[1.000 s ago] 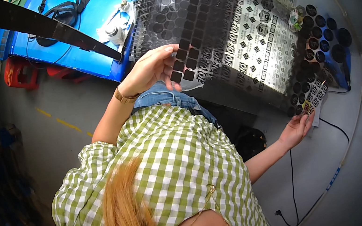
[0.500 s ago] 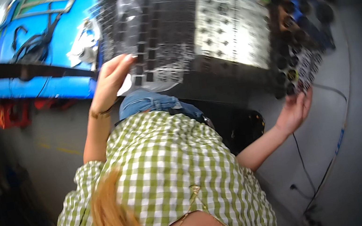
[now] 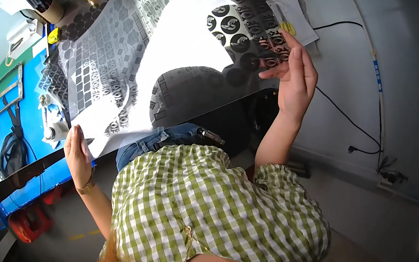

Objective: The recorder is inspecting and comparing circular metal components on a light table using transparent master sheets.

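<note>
Blue bench [image 3: 29,85], left side: I note black straps [image 3: 14,151] and, to their right, a white bottle [image 3: 57,131] just beside the left border of the printed film [image 3: 124,40]. Swung left, the film could, in my judgement, knock that bottle. Left hand [image 3: 78,158]: thumb and fingers pinch the near left corner; the material curls there, so a hard pull on that point could crease it. Centre: the film, clear with black motifs, spans between both hands, its near edge by the jeans [image 3: 159,139]. A bright white patch, probably glare, covers its middle; I cannot inspect the prints there, and a fold could go unnoticed. Right hand [image 3: 294,82]: pinches the right edge with fingers parted; how firmly, I cannot tell. A loose grip could let that side drop. Far right: a white packet [image 3: 301,20] lies near the fingers, a black cable [image 3: 338,23] beyond; a sagging edge might catch either.
</note>
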Demonstrator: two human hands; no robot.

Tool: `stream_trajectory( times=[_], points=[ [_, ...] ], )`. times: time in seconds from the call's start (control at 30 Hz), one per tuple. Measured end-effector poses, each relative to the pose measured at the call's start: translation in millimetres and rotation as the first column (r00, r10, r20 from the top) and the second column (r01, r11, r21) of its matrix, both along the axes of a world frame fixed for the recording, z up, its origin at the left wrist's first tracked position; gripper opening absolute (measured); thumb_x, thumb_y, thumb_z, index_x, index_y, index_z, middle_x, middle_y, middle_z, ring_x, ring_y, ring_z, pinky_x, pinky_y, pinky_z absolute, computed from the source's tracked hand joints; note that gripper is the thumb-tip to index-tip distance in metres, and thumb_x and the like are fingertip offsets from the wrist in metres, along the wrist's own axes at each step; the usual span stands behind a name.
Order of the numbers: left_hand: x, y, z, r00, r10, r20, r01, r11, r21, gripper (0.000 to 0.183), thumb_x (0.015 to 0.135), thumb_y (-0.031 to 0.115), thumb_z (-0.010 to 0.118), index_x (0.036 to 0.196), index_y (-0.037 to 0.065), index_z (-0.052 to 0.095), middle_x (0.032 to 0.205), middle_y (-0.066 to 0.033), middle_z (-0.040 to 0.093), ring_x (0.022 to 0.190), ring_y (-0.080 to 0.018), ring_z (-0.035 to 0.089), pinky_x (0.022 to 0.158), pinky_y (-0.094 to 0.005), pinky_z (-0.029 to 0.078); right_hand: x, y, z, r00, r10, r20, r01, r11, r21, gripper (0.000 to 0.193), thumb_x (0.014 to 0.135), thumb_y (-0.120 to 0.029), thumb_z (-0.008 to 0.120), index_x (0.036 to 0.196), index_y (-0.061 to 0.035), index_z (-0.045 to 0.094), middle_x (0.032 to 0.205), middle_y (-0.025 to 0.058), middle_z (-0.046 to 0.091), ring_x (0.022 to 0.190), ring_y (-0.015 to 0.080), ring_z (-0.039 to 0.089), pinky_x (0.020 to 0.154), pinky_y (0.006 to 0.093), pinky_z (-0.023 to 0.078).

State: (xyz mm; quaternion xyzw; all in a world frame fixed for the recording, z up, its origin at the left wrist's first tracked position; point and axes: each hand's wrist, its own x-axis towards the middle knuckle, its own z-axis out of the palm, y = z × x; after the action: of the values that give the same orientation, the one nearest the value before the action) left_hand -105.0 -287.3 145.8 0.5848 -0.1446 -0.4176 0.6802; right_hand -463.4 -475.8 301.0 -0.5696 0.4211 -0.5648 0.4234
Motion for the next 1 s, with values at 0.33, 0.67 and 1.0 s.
stream_trajectory(
  times=[0.33,0.67,1.0],
  points=[
    [-20.8,-16.7,39.2,0.977,0.213,0.029,-0.215,0.973,0.08,0.019,0.089,0.015,0.045,0.094,-0.001,0.055,0.066,0.0034,0.05,0.052,0.0004,0.039,0.049,-0.0142,0.032,-1.6,-2.5,-0.1,0.994,0.097,0.058,-0.098,0.995,0.015,0.046,0.093,-0.027,0.026,0.11,0.0116,0.045,0.099,0.0174,0.057,0.067,0.0202,0.062,0.049,0.0258,0.053],
    [18.6,10.3,-2.3,1.0,0.005,0.02,-0.003,0.998,-0.058,0.028,0.087,0.012,0.046,0.11,-0.004,0.05,0.109,-0.0108,0.055,0.104,-0.0141,0.051,0.086,-0.0219,0.04,-0.2,0.9,5.5,0.992,0.089,0.086,-0.086,0.995,-0.041,0.046,0.093,-0.026,0.027,0.11,0.0127,0.044,0.107,0.0204,0.053,0.068,0.0214,0.062,0.049,0.0265,0.054],
    [24.5,9.4,-6.0,0.999,-0.044,-0.03,0.041,0.996,-0.078,0.029,0.089,0.012,0.044,0.113,-0.004,0.048,0.115,-0.0129,0.051,0.11,-0.0177,0.046,0.094,-0.0273,0.035,0.2,4.3,6.6,0.993,0.093,0.075,-0.089,0.994,-0.062,0.047,0.093,-0.026,0.026,0.111,0.014,0.042,0.103,0.0205,0.054,0.069,0.0234,0.062,0.048,0.027,0.053]
  ],
)
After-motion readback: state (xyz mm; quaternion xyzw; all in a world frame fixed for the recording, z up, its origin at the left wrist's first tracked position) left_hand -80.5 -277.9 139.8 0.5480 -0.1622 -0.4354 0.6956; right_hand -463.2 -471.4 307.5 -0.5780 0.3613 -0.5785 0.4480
